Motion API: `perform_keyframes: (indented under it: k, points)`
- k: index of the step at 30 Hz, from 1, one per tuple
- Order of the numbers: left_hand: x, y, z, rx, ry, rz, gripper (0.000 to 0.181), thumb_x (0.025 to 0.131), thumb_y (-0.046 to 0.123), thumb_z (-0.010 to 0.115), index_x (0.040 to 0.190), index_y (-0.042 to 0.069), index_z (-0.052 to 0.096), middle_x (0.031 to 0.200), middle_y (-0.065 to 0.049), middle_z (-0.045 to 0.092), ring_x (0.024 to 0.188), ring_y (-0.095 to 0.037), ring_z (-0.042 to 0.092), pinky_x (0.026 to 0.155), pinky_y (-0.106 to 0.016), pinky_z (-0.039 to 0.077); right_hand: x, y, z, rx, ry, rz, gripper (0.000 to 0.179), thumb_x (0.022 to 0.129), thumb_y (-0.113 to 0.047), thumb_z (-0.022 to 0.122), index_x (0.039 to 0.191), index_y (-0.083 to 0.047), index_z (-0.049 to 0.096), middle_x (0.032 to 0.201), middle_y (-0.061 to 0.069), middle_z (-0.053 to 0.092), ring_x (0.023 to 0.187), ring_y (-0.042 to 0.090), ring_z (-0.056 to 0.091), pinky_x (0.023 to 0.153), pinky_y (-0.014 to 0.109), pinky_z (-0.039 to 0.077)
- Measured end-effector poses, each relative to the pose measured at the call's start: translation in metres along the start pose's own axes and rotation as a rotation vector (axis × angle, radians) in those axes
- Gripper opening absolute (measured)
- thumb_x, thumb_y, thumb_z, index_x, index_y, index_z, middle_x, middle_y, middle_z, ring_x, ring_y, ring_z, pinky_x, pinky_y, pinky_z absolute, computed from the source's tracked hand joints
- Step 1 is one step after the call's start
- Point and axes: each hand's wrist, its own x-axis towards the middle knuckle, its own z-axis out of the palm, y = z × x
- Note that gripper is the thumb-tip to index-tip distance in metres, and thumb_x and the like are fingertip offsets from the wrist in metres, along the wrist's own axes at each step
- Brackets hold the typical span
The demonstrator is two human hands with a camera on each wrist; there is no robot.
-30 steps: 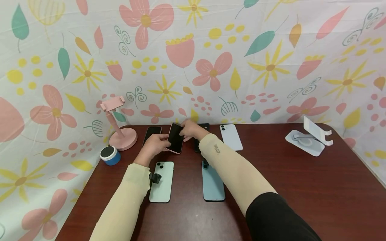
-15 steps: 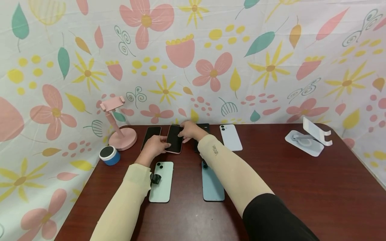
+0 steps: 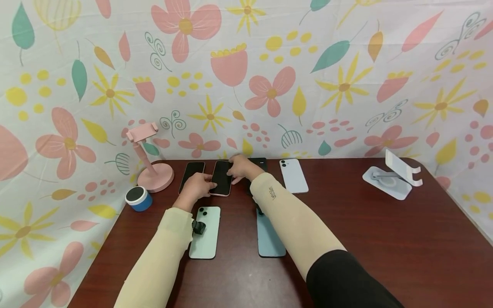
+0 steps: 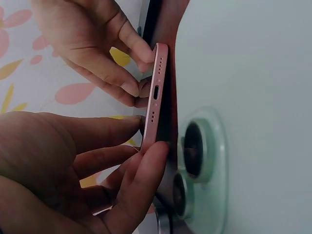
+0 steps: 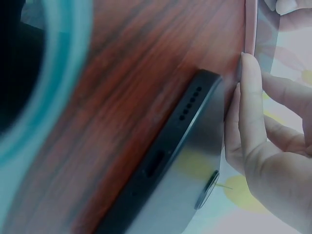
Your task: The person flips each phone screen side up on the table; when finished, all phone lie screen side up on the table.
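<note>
I held a pink-framed smartphone point(image 3: 221, 176) two-handed.
My left grip point(image 3: 197, 186) and right grip point(image 3: 243, 167) pinched opposite edges, likely for steadiness.

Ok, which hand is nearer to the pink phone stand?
Left. The left hand is right of the pink phone stand, at the left edge of the pink-framed smartphone; the right hand is farther right, at that smartphone's right edge.

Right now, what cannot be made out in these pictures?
Head: back of pink phone, facing down
Head: most of black phone, behind right sleeve
Head: sleeve lettering, too small
Left wrist: end of pale green phone, cut off by picture edge
Right wrist: teal ring, blurred, cut off by left edge
</note>
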Motion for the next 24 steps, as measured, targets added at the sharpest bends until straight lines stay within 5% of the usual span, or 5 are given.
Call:
perform_keyframes:
  k: [8,12,19,24]
  points:
    - [-0.002,0.000,0.001,0.134,0.052,0.047,0.050,0.108,0.023,0.064,0.156,0.010,0.057,0.140,-0.017,0.071,0.093,-0.023,0.079,0.089,-0.041,0.063,0.001,-0.004,0.003,-0.006,0.002,0.004,0.066,0.106,-0.001,0.059,0.167,-0.001,0.032,0.132,0.029,0.060,0.085,0.024,0.065,0.083,0.036,0.067]
    - [-0.001,-0.001,0.002,0.148,0.064,0.040,0.049,0.108,0.023,0.064,0.155,0.012,0.058,0.138,-0.015,0.073,0.088,-0.021,0.078,0.087,-0.040,0.062,0.003,-0.005,0.004,-0.029,0.008,0.010,0.066,0.106,-0.002,0.060,0.167,-0.002,0.033,0.143,0.028,0.055,0.096,0.030,0.071,0.081,0.035,0.067]
    - [-0.001,-0.001,0.002,0.148,0.065,0.056,0.050,0.107,0.023,0.065,0.155,0.011,0.058,0.139,-0.016,0.072,0.092,-0.023,0.079,0.090,-0.042,0.063,0.004,-0.004,0.003,-0.046,0.001,0.023,0.067,0.107,-0.004,0.059,0.168,-0.004,0.032,0.177,0.021,0.018,0.115,0.037,0.071,0.081,0.034,0.066]
    - [-0.001,0.000,-0.002,0.188,0.080,0.093,0.053,0.106,0.024,0.067,0.156,0.012,0.057,0.141,-0.015,0.071,0.086,-0.020,0.077,0.092,-0.043,0.061,0.001,-0.003,-0.006,0.013,-0.036,0.019,0.065,0.110,-0.011,0.057,0.169,-0.003,0.029,0.171,0.025,0.031,0.123,0.039,0.067,0.084,0.036,0.067]
